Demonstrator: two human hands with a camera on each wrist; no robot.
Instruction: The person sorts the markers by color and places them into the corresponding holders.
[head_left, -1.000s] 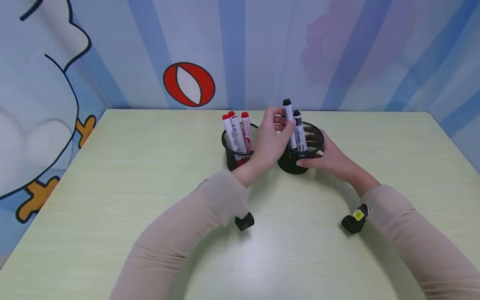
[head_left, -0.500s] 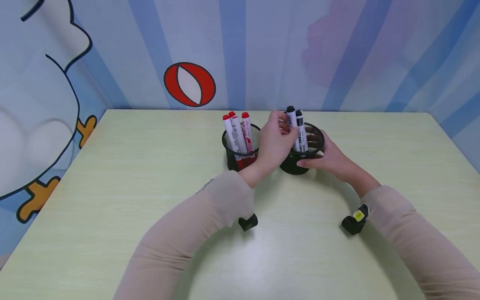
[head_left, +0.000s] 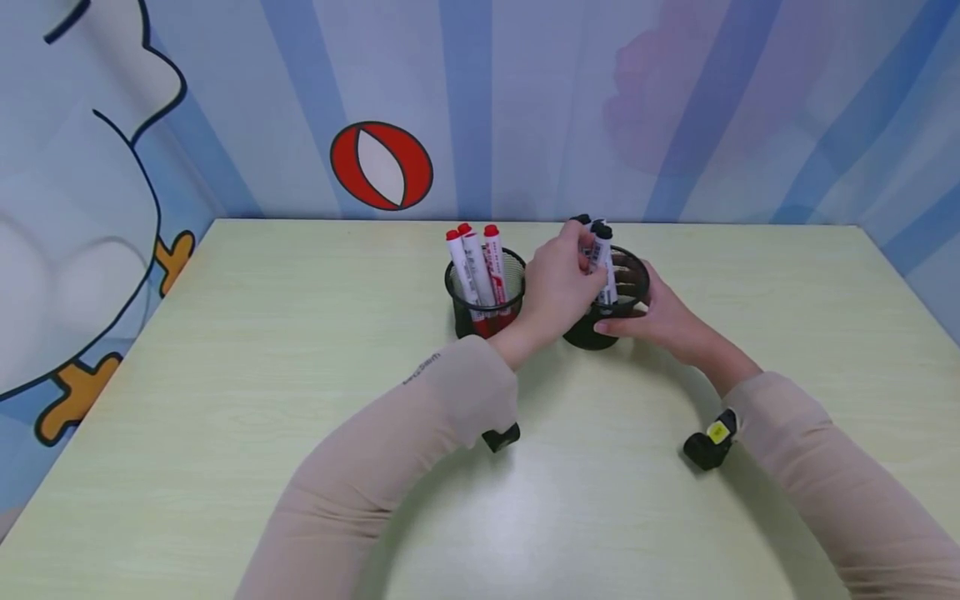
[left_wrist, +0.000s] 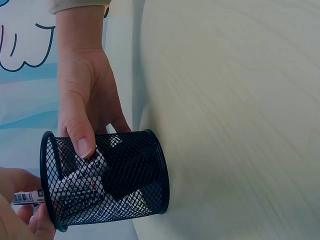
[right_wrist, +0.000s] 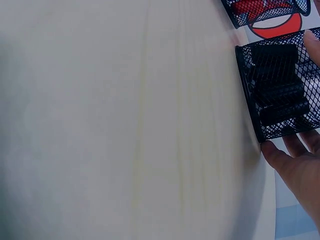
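My left hand (head_left: 566, 279) pinches a black-capped whiteboard marker (head_left: 604, 260) at the mouth of the right black mesh pen holder (head_left: 588, 332). Another black cap (head_left: 581, 218) shows behind those fingers. In the left wrist view, a white marker barrel (left_wrist: 29, 197) with a barcode lies between my left fingers at the rim. My right hand (head_left: 660, 308) grips this holder from the right, thumb in front and fingers behind. Dark marker ends (right_wrist: 277, 92) show through the mesh in the right wrist view. The left mesh pen holder (head_left: 465, 327) holds red-capped markers (head_left: 474, 271).
Both holders stand toward the back of a pale wooden table (head_left: 262, 375). Behind its far edge rises a blue striped backdrop (head_left: 525, 108) with a printed red and white ball (head_left: 381, 165). A black wrist camera (head_left: 708, 450) hangs under the right sleeve.
The left hand has moved right and slightly down over the right holder, and the raised black-capped marker has sunk lower into it. The right hand keeps its grip on the holder.
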